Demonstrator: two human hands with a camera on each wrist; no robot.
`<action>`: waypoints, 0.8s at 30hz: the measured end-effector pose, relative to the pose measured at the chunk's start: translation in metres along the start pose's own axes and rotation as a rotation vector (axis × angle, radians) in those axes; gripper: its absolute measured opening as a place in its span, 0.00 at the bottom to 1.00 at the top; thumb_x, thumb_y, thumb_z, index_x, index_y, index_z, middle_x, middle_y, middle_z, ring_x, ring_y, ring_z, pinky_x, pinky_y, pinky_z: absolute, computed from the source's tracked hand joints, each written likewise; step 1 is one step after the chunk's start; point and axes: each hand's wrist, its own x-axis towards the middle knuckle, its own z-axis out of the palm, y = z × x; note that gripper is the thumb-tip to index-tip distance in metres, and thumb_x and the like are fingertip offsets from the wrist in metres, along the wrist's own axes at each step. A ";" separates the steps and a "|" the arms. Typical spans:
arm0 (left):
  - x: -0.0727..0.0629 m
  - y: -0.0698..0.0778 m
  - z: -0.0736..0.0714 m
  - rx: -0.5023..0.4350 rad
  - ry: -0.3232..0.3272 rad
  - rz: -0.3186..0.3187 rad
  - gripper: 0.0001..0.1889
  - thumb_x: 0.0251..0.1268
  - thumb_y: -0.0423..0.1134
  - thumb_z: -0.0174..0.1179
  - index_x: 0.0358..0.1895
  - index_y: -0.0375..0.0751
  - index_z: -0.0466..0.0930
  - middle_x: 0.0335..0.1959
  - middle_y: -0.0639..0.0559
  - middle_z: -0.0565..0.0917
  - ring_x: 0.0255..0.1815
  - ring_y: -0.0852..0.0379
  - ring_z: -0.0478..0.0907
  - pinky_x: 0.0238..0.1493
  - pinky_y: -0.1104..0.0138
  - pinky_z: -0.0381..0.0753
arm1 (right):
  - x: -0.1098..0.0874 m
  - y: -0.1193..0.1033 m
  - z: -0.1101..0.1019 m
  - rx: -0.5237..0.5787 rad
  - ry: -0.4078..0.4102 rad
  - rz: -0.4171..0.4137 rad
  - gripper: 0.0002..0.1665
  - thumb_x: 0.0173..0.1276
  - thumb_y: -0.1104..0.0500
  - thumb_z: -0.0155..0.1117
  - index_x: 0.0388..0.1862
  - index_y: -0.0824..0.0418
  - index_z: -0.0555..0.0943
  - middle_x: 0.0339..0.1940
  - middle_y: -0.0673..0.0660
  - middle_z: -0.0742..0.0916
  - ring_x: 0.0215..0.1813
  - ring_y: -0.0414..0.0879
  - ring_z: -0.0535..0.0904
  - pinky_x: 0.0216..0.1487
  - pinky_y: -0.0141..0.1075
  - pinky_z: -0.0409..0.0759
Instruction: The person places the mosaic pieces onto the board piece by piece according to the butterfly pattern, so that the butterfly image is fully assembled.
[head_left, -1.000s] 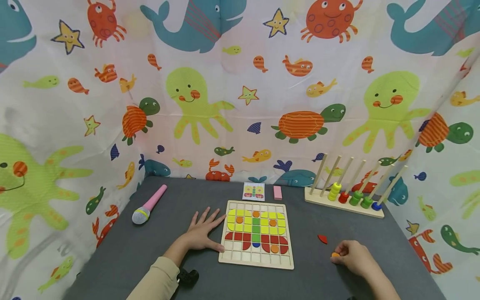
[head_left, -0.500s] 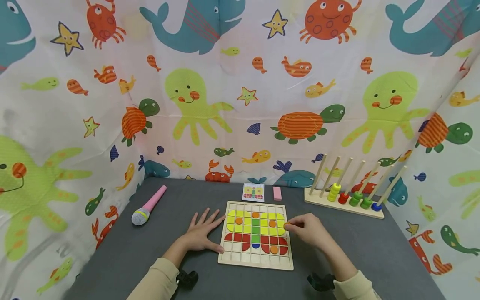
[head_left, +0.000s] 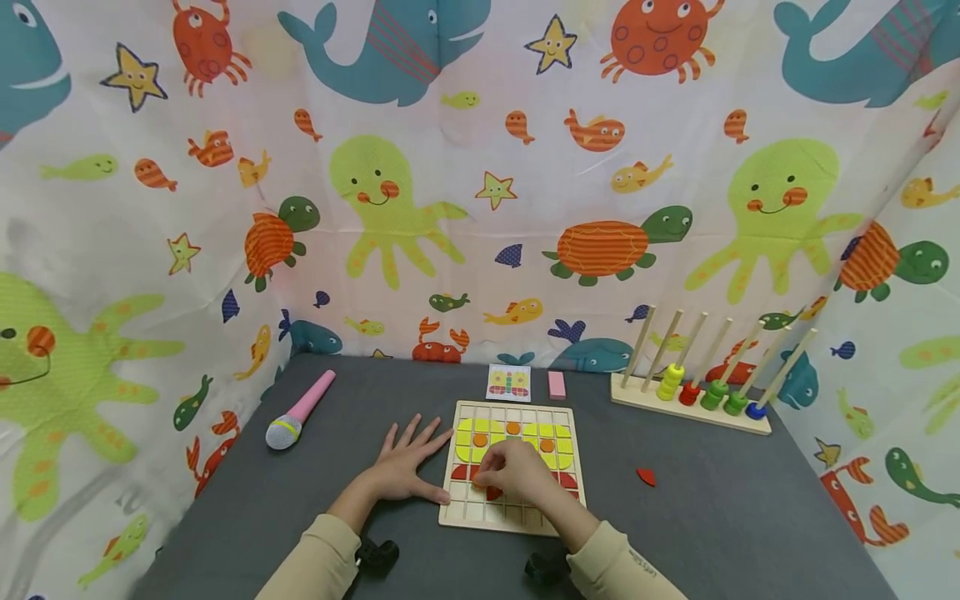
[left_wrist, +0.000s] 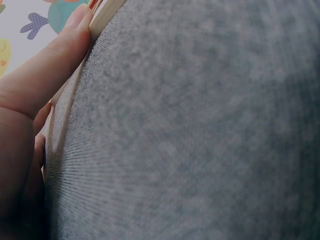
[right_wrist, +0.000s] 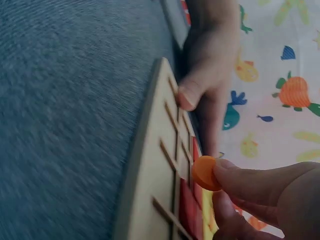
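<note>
A wooden grid board (head_left: pixel 457 512) lies on the dark table, its cells partly filled with yellow, red and orange pieces. My right hand (head_left: pixel 521 472) reaches over its middle and hides part of the pattern. In the right wrist view, thumb and finger pinch an orange round piece (right_wrist: pixel 205 173) on edge, close over the board near its red pieces. My left hand (head_left: pixel 405 467) lies spread at the board's left side; its thumb (left_wrist: pixel 75 37) touches the board's edge in the left wrist view. A single red quarter-round piece (head_left: pixel 646 477) lies on the table to the right.
Behind the board are a picture card (head_left: pixel 508 382) with a butterfly pattern and a pink block (head_left: pixel 556 385). A pink toy microphone (head_left: pixel 300 412) lies at left. At back right stands a wooden peg rack (head_left: pixel 690 406) with coloured rings. A printed curtain (head_left: pixel 480 275) closes off the back.
My right hand picked up the orange round piece from the table at right and carried it left, over the board's right edge to the lower left-middle cells. My left hand stayed put.
</note>
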 end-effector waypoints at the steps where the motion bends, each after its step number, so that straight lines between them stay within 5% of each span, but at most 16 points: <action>1: 0.000 0.000 0.001 -0.003 0.000 0.002 0.61 0.41 0.79 0.67 0.82 0.63 0.51 0.85 0.51 0.46 0.84 0.39 0.30 0.74 0.34 0.23 | 0.000 -0.001 0.003 -0.006 -0.003 0.003 0.09 0.61 0.51 0.78 0.26 0.53 0.87 0.21 0.48 0.83 0.26 0.43 0.76 0.26 0.34 0.72; 8: 0.003 -0.003 0.004 0.003 0.007 -0.006 0.63 0.38 0.82 0.65 0.82 0.65 0.50 0.85 0.54 0.45 0.84 0.42 0.28 0.75 0.36 0.20 | 0.001 -0.001 0.011 -0.049 0.017 0.019 0.12 0.57 0.50 0.80 0.24 0.52 0.85 0.19 0.49 0.82 0.26 0.44 0.75 0.25 0.34 0.69; 16: 0.002 0.002 0.000 0.000 -0.005 -0.012 0.61 0.40 0.80 0.65 0.82 0.64 0.51 0.85 0.52 0.46 0.84 0.40 0.29 0.74 0.34 0.22 | 0.003 0.002 0.011 -0.112 0.058 0.138 0.23 0.49 0.44 0.84 0.24 0.52 0.78 0.20 0.50 0.80 0.25 0.47 0.74 0.24 0.38 0.67; 24: 0.002 0.002 0.002 0.021 0.001 -0.021 0.60 0.41 0.80 0.66 0.81 0.67 0.51 0.85 0.54 0.46 0.84 0.41 0.29 0.75 0.34 0.24 | -0.007 0.010 0.000 -0.046 0.069 0.059 0.19 0.54 0.45 0.82 0.29 0.53 0.81 0.22 0.49 0.80 0.27 0.46 0.74 0.25 0.36 0.68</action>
